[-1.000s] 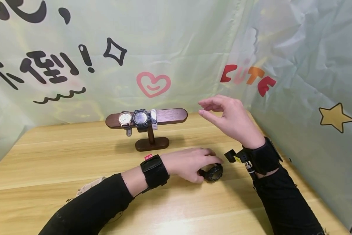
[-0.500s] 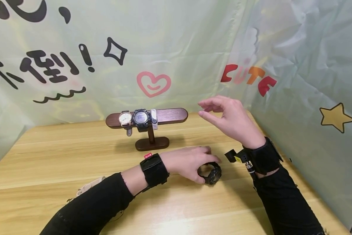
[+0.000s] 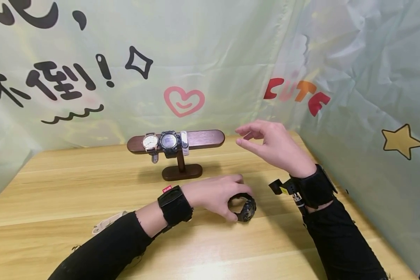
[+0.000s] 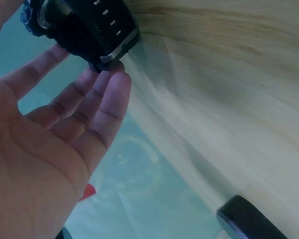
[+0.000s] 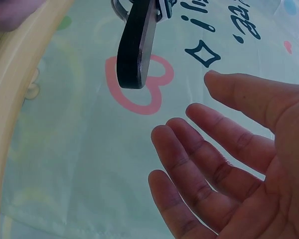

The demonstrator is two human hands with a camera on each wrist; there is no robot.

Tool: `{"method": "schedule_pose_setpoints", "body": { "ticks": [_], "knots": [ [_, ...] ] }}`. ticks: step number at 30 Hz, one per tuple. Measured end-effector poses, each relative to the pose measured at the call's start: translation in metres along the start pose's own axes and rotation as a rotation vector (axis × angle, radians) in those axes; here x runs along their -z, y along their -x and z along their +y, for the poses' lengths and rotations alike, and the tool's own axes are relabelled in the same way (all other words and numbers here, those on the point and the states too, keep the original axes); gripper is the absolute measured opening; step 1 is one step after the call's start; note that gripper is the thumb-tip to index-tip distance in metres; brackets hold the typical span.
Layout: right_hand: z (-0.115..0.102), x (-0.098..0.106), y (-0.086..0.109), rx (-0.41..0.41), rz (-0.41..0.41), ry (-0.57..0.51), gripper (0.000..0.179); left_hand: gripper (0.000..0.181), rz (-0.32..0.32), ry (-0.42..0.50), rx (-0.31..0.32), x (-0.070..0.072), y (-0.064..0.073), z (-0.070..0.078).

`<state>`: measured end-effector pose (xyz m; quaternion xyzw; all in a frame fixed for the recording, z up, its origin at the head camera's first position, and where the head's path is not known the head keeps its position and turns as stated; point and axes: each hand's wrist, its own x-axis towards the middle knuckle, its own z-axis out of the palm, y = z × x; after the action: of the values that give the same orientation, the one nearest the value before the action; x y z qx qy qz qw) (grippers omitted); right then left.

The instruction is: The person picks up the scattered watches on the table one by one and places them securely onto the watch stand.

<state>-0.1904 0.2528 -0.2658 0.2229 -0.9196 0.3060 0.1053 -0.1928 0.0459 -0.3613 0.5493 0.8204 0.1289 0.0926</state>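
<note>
My left hand (image 3: 218,195) holds a black wristwatch (image 3: 248,210) between thumb and fingers, low over the wooden table or touching it. Its strap forms a closed loop, and in the left wrist view the fingertips meet the holed band (image 4: 107,25). Raised at the right, my right hand (image 3: 269,144) has loosely bent fingers and nothing in them. The right wrist view shows its palm and spread fingers (image 5: 204,164). Left of that hand stands a dark wooden watch stand (image 3: 206,139). On its bar sit a brown-strapped watch (image 3: 150,142), a black digital watch (image 3: 169,141) and a pale band (image 3: 184,140).
A beige strap-like thing (image 3: 108,222) lies on the wooden table (image 3: 73,186), partly behind the left sleeve. Printed cloth walls (image 3: 231,46) rise at the back and along the right side. The stand's base (image 3: 182,172) rests behind the left hand.
My left hand has drawn back a little to the left with the black wristwatch, which has turned so that its loop shows more. The right hand has hardly moved.
</note>
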Motion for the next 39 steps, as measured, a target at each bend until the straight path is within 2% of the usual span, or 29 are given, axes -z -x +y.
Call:
{"method": "schedule_pose_setpoints", "body": {
  "ticks": [8,14,21,26,34,39],
  "knots": [
    [-0.001,-0.001,0.0,0.017,-0.031,0.006,0.028,0.076,0.071,0.077,0.051,0.002,0.015,-0.007],
    [-0.003,-0.002,0.0,0.022,-0.014,-0.004,0.028,0.078,0.143,0.105,0.088,0.005,0.025,-0.009],
    [-0.003,-0.003,-0.001,0.035,-0.004,0.001,0.028,0.076,0.23,0.134,0.07,0.004,0.032,-0.012],
    [-0.003,-0.005,-0.002,0.045,0.0,0.009,0.027,0.075,0.303,0.154,0.081,0.006,0.038,-0.012],
    [-0.002,-0.007,-0.003,0.069,0.003,0.016,0.028,0.072,0.43,0.223,0.089,0.015,0.046,-0.012],
    [-0.003,-0.007,-0.001,0.089,0.018,0.017,0.028,0.073,0.486,0.261,0.072,0.021,0.049,-0.01]
  ]
}}
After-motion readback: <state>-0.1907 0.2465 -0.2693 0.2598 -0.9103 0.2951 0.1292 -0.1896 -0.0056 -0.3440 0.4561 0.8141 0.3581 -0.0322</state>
